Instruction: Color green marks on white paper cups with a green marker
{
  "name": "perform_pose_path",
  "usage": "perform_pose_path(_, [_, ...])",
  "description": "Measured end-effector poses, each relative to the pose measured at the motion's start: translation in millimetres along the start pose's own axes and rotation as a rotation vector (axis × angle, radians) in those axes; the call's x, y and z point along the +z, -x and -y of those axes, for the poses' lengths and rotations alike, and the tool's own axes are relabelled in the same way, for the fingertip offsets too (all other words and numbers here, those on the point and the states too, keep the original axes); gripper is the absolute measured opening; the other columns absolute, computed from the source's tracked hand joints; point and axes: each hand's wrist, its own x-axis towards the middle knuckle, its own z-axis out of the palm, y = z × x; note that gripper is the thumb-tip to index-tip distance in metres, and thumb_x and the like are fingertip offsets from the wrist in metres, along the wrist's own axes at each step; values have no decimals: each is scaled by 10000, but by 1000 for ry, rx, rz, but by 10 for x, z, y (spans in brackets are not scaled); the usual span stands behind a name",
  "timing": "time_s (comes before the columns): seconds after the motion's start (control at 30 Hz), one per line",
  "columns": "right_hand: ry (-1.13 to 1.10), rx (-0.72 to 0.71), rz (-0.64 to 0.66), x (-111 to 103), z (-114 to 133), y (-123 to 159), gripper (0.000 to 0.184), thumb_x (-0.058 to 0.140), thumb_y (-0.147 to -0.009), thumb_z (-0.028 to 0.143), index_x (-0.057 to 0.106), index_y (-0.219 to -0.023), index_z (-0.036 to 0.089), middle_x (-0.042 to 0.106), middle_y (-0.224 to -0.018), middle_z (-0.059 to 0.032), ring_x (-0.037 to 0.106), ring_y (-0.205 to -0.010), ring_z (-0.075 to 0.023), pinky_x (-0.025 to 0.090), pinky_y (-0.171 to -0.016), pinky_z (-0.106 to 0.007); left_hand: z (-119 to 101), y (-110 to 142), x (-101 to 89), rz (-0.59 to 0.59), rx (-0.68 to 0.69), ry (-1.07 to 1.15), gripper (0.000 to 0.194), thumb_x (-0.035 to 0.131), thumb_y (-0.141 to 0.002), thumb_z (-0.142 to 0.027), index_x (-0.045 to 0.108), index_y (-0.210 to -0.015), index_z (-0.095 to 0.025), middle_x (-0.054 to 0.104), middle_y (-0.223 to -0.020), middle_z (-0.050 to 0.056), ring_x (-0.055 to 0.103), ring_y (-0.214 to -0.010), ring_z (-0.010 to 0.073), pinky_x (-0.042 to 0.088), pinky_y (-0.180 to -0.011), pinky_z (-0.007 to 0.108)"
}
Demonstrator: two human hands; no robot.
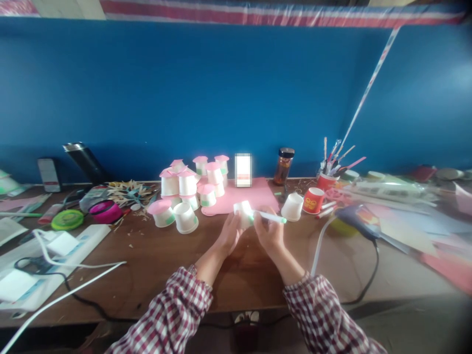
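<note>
My left hand point(231, 230) is closed around a white paper cup point(242, 212) above the front edge of a pink sheet point(254, 194). A green marker point(272, 217) with a pale barrel is gripped in my right hand point(269, 233), its writing end against the cup's side, where a green patch shows. Left of my hands stand several white cups topped with pink paper point(187, 183), some stacked. A bare-topped white cup point(185, 218) rests upside down in front of them, and another white cup point(292, 206) is to the right of my right hand.
A red cup point(313, 200) and a tea bottle point(283, 166) stand at right, near a cup of brushes point(327, 181). A glue gun point(356, 221) trails its cord over the table. At left lie a power strip point(79, 250), white cables and wooden sticks point(132, 193).
</note>
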Motion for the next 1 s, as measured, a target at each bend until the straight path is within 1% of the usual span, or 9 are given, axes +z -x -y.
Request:
perform_pose_path(0.13, [34, -3, -21, -2, 3, -11, 150, 518, -843, 283, 602, -824, 160, 603, -655, 2, 537, -523, -111, 443, -499, -208, 11, -2, -4, 13, 9, -15, 303, 589, -815, -416, 658, -984, -174, 684, -962, 69, 605, -971, 219, 406, -930, 390])
perform_pose_path(0.37, [56, -15, -13, -2, -3, -18, 179, 512, -862, 297, 616, -848, 152, 639, -685, -21, 576, -555, -124, 466, -536, -214, 16, -17, -13, 33, 1, -10, 306, 589, -820, -405, 657, -995, -163, 683, -1017, 90, 599, -1015, 235, 404, -946, 399])
perform_pose_path(0.67, [51, -31, -31, -2, 6, -41, 198, 509, -859, 305, 618, -797, 152, 648, -685, -29, 584, -559, -129, 477, -546, -223, 53, -42, -61, 50, 7, 4, 318, 585, -824, -406, 652, -1017, -161, 683, -1028, 90, 601, -1020, 236, 412, -948, 415])
perform_pose_path(1.0, [69, -34, -36, -5, -6, -34, 193, 511, -863, 303, 626, -825, 152, 649, -678, -26, 588, -555, -130, 478, -546, -220, 30, -30, -29, 49, -5, 16, 327, 602, -811, -410, 659, -1021, -166, 686, -1036, 97, 597, -1040, 245, 401, -956, 417])
